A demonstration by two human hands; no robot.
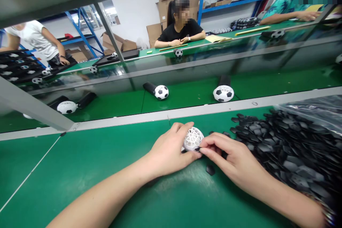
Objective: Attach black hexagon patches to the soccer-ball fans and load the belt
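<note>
Fingers of the left hand (169,151) close around a white openwork shell (193,138) from its left side, the thumb below; fingertips of the right hand (231,153) pinch a small black piece (197,149) at the shell's lower right edge. The shell is on the green table (88,174), between the two hands. Farthest left, a person in a white shirt (39,39) stands beside stacked black trays (20,66). Beyond the table's pale metal rail (139,114), a left ball (66,107) lies on a green strip (128,102), then a middle ball (161,92) with a black part behind it. Across from the hands sits a person in a black shirt (183,31). A loose black piece (210,169) lies near the right hand, and farther off is a right ball (223,93). Right of the hands spreads a heap of black pieces (267,142), with clear plastic (317,112) over its far edge. Above it, a person's teal patterned sleeve (279,5) shows.
</note>
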